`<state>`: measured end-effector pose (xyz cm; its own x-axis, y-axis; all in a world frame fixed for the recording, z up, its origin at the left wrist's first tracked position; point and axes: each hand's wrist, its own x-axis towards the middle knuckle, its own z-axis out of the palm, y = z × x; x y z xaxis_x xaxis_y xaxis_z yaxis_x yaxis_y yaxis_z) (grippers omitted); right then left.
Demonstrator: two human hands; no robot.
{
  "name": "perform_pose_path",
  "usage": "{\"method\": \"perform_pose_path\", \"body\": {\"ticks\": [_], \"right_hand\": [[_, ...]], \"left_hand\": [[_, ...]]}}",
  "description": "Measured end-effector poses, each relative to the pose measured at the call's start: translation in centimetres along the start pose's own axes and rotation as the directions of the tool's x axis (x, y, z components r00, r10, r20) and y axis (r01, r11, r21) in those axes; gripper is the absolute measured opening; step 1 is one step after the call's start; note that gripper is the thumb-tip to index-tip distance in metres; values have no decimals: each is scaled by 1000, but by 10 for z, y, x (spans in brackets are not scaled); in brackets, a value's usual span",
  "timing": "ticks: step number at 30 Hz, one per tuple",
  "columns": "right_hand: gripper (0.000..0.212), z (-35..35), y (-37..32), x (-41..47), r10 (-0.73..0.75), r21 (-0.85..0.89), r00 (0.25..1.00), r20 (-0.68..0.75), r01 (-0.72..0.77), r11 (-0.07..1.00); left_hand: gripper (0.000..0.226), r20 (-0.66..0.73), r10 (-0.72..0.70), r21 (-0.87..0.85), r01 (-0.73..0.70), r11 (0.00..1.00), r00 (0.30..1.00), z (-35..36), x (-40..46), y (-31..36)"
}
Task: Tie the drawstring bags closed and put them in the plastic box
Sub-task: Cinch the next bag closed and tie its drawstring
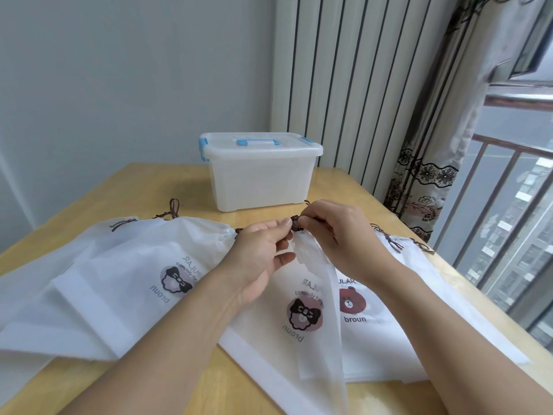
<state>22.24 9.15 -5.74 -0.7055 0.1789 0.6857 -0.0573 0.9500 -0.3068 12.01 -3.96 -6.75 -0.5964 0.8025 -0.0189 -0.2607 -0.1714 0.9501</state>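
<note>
Three white drawstring bags [302, 295] lie on the bench [167, 187] before one lidded plastic box [260, 178]. Both the left hand [263, 250] and right hand [335, 232] pinch the middle bag's brown cord [295, 224] in their fingers; the knot is hidden.

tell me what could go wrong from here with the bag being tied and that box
The plastic box appears to have its lid on, so the bag cannot go in until it is opened. Both the left hand and right hand pinch the brown drawstring at the gathered neck; a slip could loosen the knot.
</note>
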Motion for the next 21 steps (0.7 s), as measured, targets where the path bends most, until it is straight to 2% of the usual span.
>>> {"method": "perform_pose_path", "body": {"ticks": [2,5,9,14,17,21], "right_hand": [[12,-1,-2,0,28,53,1000,5,-28,998],[7,-2,-3,-1,38,90,999,16,-39,995],[25,-2,-2,-1,-42,59,997,61,38,998],[25,-4,-2,-2,-66,137,983,173,42,990],[26,-4,2,-2,-41,177,982,184,8,984],[23,2,4,-2,-29,168,997,77,15,986]], "left_hand": [[17,63,-74,-84,79,993,995,-3,0,3],[22,131,-128,-122,144,982,983,-7,0,6],[20,121,-193,-96,205,974,974,-12,3,4],[22,169,-395,-146,419,896,903,-17,0,10],[16,140,-417,-145,435,889,898,-16,0,6],[11,57,-384,-206,388,898,921,-11,1,0]]}}
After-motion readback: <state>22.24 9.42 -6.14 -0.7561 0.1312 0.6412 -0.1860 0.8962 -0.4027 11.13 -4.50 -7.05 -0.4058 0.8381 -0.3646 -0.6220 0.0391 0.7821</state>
